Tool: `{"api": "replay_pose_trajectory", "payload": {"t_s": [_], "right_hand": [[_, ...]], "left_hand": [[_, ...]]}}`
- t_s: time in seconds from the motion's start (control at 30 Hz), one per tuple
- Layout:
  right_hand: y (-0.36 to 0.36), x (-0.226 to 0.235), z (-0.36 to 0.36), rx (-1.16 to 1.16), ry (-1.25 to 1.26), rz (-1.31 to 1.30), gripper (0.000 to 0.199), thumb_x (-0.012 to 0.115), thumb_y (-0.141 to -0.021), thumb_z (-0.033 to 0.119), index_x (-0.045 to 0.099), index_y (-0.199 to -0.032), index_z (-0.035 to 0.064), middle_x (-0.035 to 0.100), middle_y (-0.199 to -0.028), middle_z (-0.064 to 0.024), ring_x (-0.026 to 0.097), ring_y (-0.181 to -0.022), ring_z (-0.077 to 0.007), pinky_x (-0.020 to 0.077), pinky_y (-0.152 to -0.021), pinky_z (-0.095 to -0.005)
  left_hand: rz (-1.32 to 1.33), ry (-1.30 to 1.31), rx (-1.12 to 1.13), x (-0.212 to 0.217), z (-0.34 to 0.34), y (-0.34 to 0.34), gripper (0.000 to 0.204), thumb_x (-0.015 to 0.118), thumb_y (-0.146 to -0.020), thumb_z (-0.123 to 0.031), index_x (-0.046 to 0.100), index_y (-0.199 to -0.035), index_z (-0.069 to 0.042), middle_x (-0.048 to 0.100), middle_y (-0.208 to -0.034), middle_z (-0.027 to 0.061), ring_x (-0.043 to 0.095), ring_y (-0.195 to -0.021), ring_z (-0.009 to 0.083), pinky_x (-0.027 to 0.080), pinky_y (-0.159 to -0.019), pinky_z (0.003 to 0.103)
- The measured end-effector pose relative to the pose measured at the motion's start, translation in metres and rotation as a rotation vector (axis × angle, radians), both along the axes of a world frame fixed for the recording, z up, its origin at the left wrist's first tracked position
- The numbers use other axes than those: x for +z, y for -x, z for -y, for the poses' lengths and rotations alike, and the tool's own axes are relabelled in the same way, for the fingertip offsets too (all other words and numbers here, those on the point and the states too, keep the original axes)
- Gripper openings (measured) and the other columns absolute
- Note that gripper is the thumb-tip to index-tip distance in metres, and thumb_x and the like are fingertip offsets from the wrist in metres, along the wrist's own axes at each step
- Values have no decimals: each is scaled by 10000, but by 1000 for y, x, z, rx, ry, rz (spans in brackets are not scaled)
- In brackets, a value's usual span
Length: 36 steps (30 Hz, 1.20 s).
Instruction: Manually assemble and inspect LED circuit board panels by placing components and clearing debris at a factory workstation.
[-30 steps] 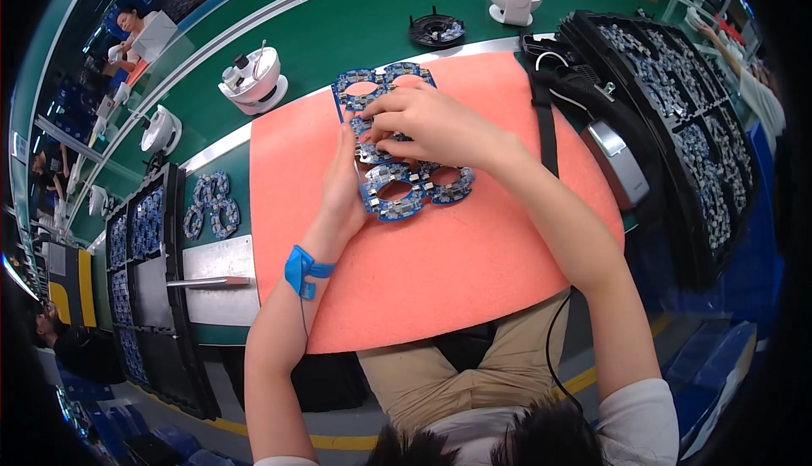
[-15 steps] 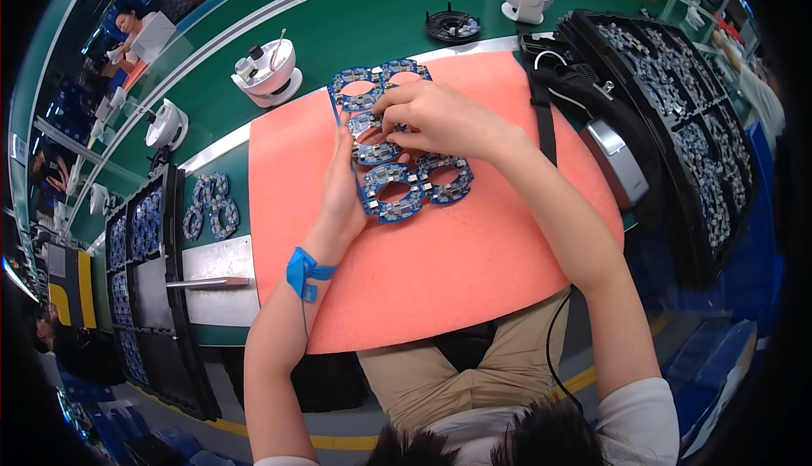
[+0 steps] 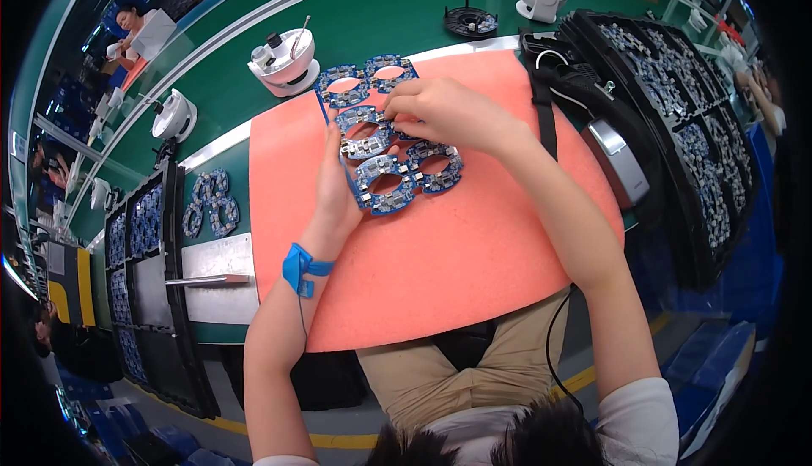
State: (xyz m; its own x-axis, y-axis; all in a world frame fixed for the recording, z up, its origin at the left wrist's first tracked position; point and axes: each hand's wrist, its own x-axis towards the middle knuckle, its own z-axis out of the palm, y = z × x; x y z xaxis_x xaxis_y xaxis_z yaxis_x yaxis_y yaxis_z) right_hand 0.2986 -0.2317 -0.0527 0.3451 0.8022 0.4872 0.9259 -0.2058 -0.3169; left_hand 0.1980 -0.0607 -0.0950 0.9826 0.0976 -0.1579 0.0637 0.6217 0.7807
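Observation:
A panel of joined blue ring-shaped circuit boards (image 3: 387, 192) is held tilted above an orange-pink mat (image 3: 440, 280). My left hand (image 3: 337, 183) grips it along its left edge, the thumb upright beside the rings and the other fingers mostly hidden beneath. A blue wrist strap (image 3: 304, 270) with a thin cord circles my left wrist. My right hand (image 3: 448, 112) is closed at the middle row, its bent fingertips pinching the right-hand ring. That hand covers most of this ring, so I cannot tell whether it is still joined to the others.
Several loose ring boards (image 3: 222, 212) lie left of the mat, near a black tray (image 3: 173, 297) and a metal plate (image 3: 222, 297). A large black tray (image 3: 668, 85) full of boards stands right, beside a grey-white device (image 3: 616, 161). White housings (image 3: 292, 73) and a black disc (image 3: 471, 22) sit behind.
Both hands and the panel have shifted slightly left, and my right fingers have moved onto the middle row's right ring. The white housings and black disc have slid right along the green surface.

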Motion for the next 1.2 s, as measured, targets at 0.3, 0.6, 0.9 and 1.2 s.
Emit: {"api": "replay_pose_trajectory", "payload": {"t_s": [0.3,0.6,0.9,1.2], "right_hand": [[2,18,8,19,21,-336,132,636,-737,71,597,-854,21,621,-867,-77,617,-764,-244,494,-704,-328],[-22,11,27,-60,26,-188,166,620,-748,26,631,-912,0,649,-879,-111,627,-860,-254,499,-754,-327],[-24,1,18,-95,139,-23,168,630,-748,46,637,-909,-4,654,-882,-122,637,-818,-254,506,-733,-324],[-19,6,20,-46,188,-116,144,633,-713,73,596,-836,8,619,-908,-105,614,-852,-276,497,-746,-353]], "left_hand": [[-9,-30,16,7,4,4,536,291,-993,-469,448,-1272,-39,599,-1137,141,637,-940,263,555,-813,415],[40,-73,101,11,4,7,452,290,-1009,-403,245,-1417,-214,548,-1209,142,644,-929,265,580,-771,398],[81,-200,138,20,7,12,468,324,-1004,-389,237,-1438,-237,523,-1252,137,649,-925,289,586,-754,398],[85,-128,128,16,2,11,474,340,-999,-405,250,-1430,-229,551,-1205,128,648,-912,277,581,-759,394]]}}
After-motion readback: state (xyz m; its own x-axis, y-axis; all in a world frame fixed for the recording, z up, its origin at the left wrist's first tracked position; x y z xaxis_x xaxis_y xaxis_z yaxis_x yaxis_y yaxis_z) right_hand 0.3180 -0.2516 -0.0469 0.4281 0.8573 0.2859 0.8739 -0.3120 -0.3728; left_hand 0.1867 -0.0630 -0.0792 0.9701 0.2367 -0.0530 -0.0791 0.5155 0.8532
